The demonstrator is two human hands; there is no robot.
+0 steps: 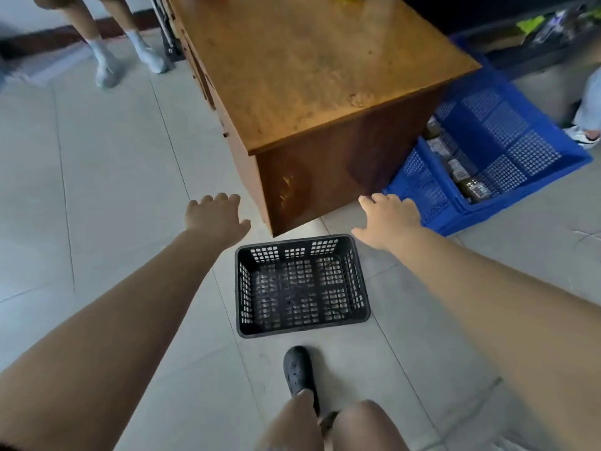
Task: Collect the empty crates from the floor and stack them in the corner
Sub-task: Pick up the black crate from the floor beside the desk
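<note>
A black perforated plastic crate (pixel 300 325) sits empty on the tiled floor right in front of me. Both my arms reach out above it. My left hand (pixel 216 216) hovers open above the floor past the crate's far left corner, fingers spread and holding nothing. My right hand (pixel 388 218) hovers open past the far right corner, fingers relaxed, near the base of the wooden desk. Neither hand touches the crate.
A wooden desk (pixel 312 70) stands just behind the crate. A big blue crate (pixel 500 148) holding several packets leans at the desk's right. My black clog (pixel 297 371) is below the crate. Another person's socked feet (pixel 130 60) stand at the far left.
</note>
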